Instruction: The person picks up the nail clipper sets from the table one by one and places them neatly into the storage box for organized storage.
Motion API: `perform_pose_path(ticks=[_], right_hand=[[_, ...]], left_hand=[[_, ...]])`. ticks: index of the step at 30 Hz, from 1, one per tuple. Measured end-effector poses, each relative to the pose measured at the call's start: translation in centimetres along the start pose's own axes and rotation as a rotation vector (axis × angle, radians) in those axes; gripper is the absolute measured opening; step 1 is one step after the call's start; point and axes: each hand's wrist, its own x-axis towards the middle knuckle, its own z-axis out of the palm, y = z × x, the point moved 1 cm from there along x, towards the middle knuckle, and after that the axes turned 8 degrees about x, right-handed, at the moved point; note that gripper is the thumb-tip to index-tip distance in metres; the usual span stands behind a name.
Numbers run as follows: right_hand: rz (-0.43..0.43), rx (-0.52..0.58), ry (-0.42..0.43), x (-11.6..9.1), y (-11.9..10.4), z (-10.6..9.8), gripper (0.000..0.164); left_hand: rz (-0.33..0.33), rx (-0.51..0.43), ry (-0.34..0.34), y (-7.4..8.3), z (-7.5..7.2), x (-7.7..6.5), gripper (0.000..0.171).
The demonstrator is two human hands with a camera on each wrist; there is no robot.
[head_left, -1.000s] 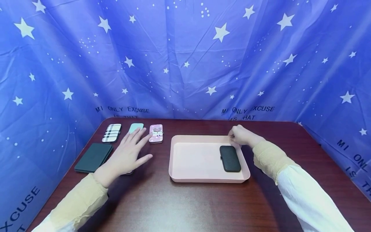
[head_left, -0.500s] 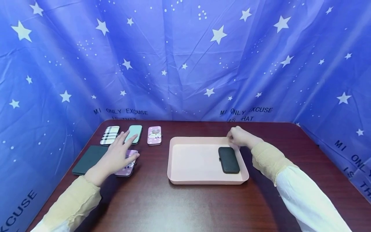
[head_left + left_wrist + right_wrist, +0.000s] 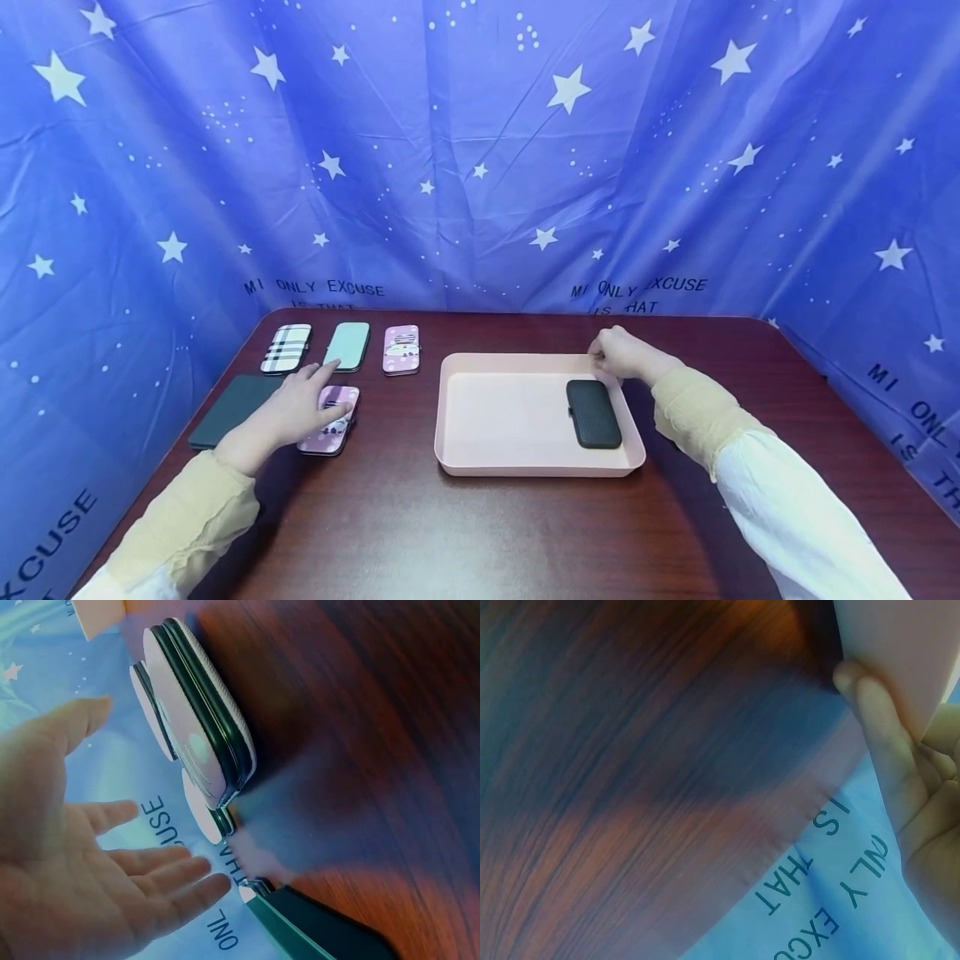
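My left hand (image 3: 288,410) hovers with spread fingers over a pink patterned flat case (image 3: 330,440), hiding part of it. In the left wrist view the hand (image 3: 82,877) has nothing in its fingers, and the case (image 3: 184,712) with its dark metal edge lies beyond them. Beneath the hand's left side is a dark green flat case (image 3: 234,410). My right hand (image 3: 624,352) pinches the far right corner of a pale pink tray (image 3: 495,425); the right wrist view shows its fingers (image 3: 889,727) along the tray wall (image 3: 900,645). Inside the tray, at its right, lies a black textured case (image 3: 594,415).
Along the table's back edge lie a plaid case (image 3: 287,348), a mint case (image 3: 348,346) and a second pink patterned case (image 3: 401,350). A blue star-print curtain (image 3: 450,150) hangs around the brown table (image 3: 465,542).
My left hand has moved left and towards me, away from the mint case, uncovering much of the near pink case. The right hand keeps its hold on the tray corner.
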Motion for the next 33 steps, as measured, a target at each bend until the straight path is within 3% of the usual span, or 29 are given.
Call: perform_pose_path(ticks=[6, 14, 21, 33], right_hand=[[0.021, 0.019, -0.012, 0.02, 0.11, 0.03, 0.029], [-0.020, 0.001, 0.009, -0.11, 0.01, 0.04, 0.027], [-0.007, -0.007, 0.009, -0.01, 0.32, 0.18, 0.032], [0.002, 0.000, 0.000, 0.08, 0.24, 0.18, 0.028]], left_hand=[[-0.038, 0.071, -0.088, -0.20, 0.09, 0.09, 0.078], [-0.181, 0.092, -0.184, -0.33, 0.03, 0.40, 0.066], [-0.280, 0.067, -0.300, -0.60, 0.00, 0.81, 0.062], [-0.330, -0.100, -0.328, -0.78, -0.11, 0.88, 0.046]])
